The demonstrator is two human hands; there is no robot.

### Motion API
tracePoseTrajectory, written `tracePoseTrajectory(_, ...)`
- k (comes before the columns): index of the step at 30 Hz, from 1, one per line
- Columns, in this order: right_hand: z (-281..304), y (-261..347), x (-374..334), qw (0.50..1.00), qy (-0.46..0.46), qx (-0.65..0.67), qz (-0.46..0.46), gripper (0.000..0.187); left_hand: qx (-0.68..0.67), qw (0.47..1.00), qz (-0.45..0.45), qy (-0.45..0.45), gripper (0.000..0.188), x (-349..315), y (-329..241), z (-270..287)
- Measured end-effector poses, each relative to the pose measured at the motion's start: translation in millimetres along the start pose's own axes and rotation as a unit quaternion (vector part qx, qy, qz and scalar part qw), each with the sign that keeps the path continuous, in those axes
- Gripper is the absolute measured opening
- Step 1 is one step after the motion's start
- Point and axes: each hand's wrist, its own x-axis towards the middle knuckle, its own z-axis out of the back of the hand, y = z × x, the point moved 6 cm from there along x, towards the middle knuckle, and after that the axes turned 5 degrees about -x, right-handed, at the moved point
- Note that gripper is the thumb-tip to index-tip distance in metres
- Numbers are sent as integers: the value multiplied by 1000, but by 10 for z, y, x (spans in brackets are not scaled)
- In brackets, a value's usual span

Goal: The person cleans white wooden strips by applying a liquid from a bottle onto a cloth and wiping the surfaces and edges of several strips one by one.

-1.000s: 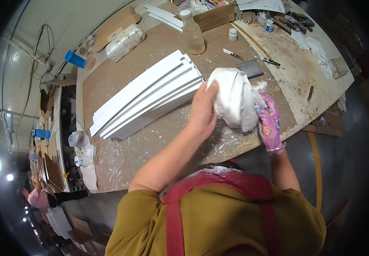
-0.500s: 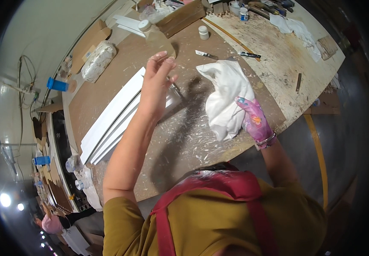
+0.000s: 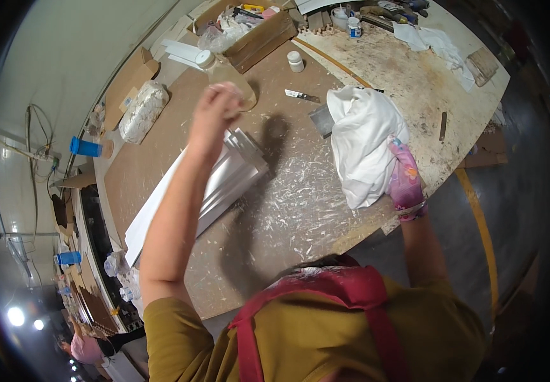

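Note:
My left hand [image 3: 212, 121] is bare and raised over the table, beside a clear plastic bottle [image 3: 240, 83] with a white cap. Its fingers look curled but are smeared by motion, so I cannot make out whether they hold anything. Under that forearm lies a stack of long white strips [image 3: 224, 181]. My right hand [image 3: 406, 178], in a pink-purple patterned glove, grips the edge of a bunched white cloth [image 3: 365, 146] at the table's right side. A dark grey flat block [image 3: 321, 121] shows partly from under the cloth, and a utility knife [image 3: 302, 95] lies beyond it.
The worktable [image 3: 288, 210] has a scuffed brown covering. Toward the back stand a small white jar [image 3: 295, 62] and a cardboard box [image 3: 265, 41] of odds and ends. At the far left lies a wrapped white bundle [image 3: 144, 111]. A metal strip [image 3: 443, 126] lies at right.
My right hand has shifted right with the white cloth, baring more of the grey block. The left hand has drawn slightly left and its fingers look more curled.

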Motion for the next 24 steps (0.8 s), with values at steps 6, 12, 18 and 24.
tracePoseTrajectory(6,3,-97,-36,998,50,47,5,33,131,988,-44,-72,85,743,-117,680)
tracePoseTrajectory(12,-528,251,25,988,107,105,-22,41,283,950,92,99,116,1243,459,871)
tracePoseTrajectory(18,-1000,150,761,986,161,27,22,58,232,961,1,149,79,1368,524,663)
tracePoseTrajectory(24,-1854,203,1151,923,212,-180,264,56,459,845,-224,161,79,1347,415,133)
